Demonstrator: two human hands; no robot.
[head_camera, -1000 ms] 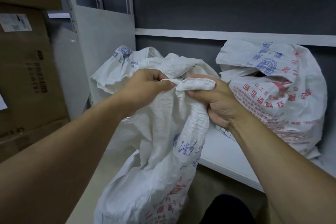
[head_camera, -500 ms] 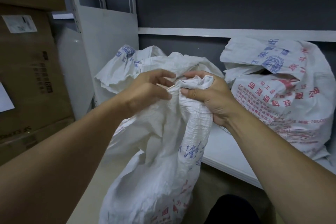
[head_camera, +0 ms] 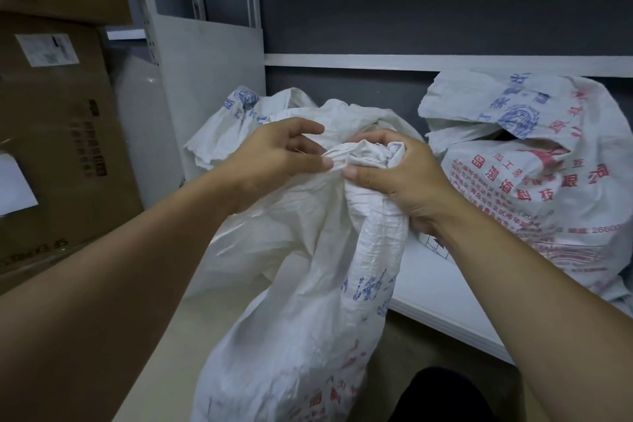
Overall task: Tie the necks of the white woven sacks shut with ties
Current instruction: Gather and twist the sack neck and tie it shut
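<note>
Gathering the neck (head_camera: pixel 363 158) of the nearest white woven sack (head_camera: pixel 301 319), in front of the shelf (head_camera: pixel 445 301) edge between both arms, gripped the bunch in the curled right hand (head_camera: pixel 400 188) and pinched a loose fold beside it with the left hand (head_camera: pixel 281 154), other fingers (head_camera: pixel 308 128) spread. Saw no tie anywhere; judged the next move to need that fold tucked in and a tie wound below the fist.

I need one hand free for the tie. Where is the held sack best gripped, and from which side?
Probably round the gathered neck of the sack, just under the bunched mouth, from the right as the right hand does: the fabric narrows to a rope there, with the body hanging below.
</note>
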